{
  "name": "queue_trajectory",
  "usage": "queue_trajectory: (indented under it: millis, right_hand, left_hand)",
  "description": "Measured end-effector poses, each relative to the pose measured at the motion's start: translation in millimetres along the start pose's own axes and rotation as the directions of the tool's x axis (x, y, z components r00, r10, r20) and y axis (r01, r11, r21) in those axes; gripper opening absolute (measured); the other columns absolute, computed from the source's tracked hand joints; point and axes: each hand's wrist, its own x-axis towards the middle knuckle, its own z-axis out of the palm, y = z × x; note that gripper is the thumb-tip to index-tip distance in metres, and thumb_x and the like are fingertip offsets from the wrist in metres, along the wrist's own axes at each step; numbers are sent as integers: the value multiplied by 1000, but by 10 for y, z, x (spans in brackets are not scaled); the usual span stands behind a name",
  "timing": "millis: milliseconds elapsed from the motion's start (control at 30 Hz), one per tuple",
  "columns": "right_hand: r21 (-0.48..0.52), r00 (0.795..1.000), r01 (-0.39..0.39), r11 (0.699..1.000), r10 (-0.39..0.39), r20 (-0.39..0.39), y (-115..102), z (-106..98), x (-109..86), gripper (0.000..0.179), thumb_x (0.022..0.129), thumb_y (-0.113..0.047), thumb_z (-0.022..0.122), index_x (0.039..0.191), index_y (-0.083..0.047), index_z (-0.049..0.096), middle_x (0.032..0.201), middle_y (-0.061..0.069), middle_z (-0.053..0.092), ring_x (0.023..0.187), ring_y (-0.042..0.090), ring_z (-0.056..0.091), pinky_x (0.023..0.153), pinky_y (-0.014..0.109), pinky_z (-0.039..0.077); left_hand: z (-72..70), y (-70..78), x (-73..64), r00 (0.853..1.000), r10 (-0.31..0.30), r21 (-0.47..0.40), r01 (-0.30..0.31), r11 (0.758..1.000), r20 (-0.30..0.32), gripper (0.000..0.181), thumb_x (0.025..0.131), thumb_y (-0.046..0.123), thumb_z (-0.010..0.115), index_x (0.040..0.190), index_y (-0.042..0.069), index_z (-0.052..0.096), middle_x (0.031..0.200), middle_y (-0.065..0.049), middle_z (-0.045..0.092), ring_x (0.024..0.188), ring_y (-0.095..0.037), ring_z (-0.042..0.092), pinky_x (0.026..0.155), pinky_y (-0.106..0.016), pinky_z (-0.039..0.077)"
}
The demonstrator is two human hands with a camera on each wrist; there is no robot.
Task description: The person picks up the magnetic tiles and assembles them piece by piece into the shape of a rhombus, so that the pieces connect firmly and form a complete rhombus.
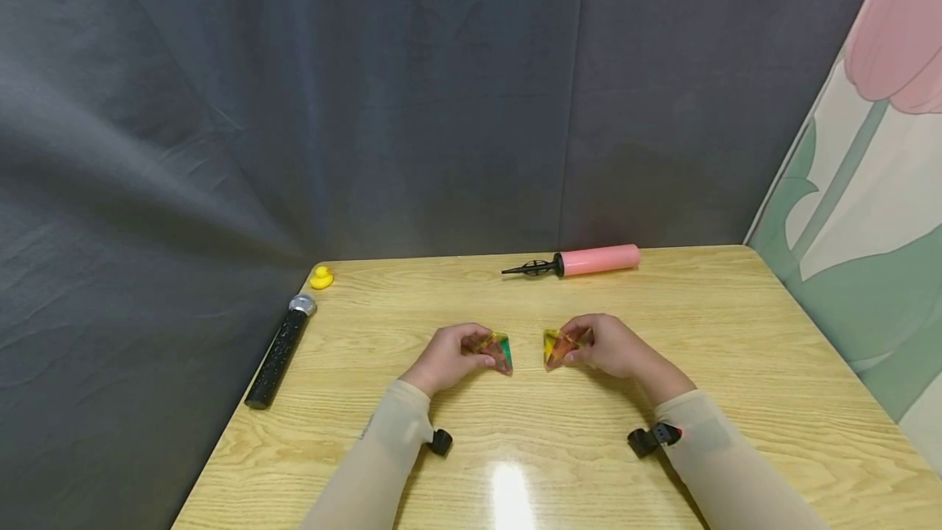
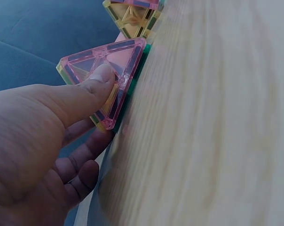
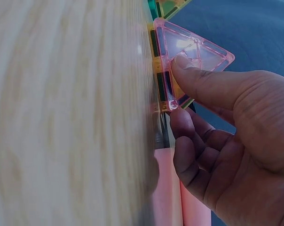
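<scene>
My left hand pinches a small pyramid of see-through magnetic tiles between thumb and fingers. Its pink triangular face is under the thumb in the left wrist view, with green and yellow edges behind. A matching pyramid of magnetic tiles, pink and yellow, is pinched by my right hand. The right thumb presses its pink face. Both pyramids are right at the tabletop, facing each other across a narrow gap. Fingertips on their far sides are partly hidden.
Behind the hands, a pink hand pump with a black nozzle lies near the back edge of the wooden table. A yellow rubber duck sits at the back left corner. A black microphone lies along the left edge. A dark curtain hangs behind.
</scene>
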Motion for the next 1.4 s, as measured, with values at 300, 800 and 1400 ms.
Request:
queue_trajectory:
  millis: [300, 800, 1400]
  right_hand:
    - [19, 1000, 0, 1000, 0, 17, -31, 36, 2, 30, 86, -11, 88, 112, -11, 76, 97, 0, 68, 80, 19, 59, 71, 36, 52]
    - [18, 1000, -14, 1000, 14, 22, -83, 80, 7, 29, 86, -10, 88, 111, -12, 75, 96, 1, 67, 79, 19, 58, 70, 36, 51]
    - [31, 999, -11, 999, 9, 38, -118, 116, -5, 29, 87, -7, 87, 113, -12, 75, 96, 1, 67, 78, 19, 60, 66, 34, 52]
  left_hand:
    - [91, 74, 2, 1000, 5, 2, -5, 1000, -4, 41, 91, 25, 83, 131, 21, 72, 108, 10, 71, 98, -8, 65, 87, -30, 55]
    - [183, 192, -17, 1000, 24, 32, -24, 999, 13, 43, 95, 25, 80, 136, 22, 69, 114, 10, 71, 102, -7, 65, 91, -31, 55]
    - [277, 213, -2, 999, 47, 63, -46, 997, -9, 43, 95, 23, 80, 137, 20, 69, 112, 10, 70, 100, -5, 64, 89, -29, 55]
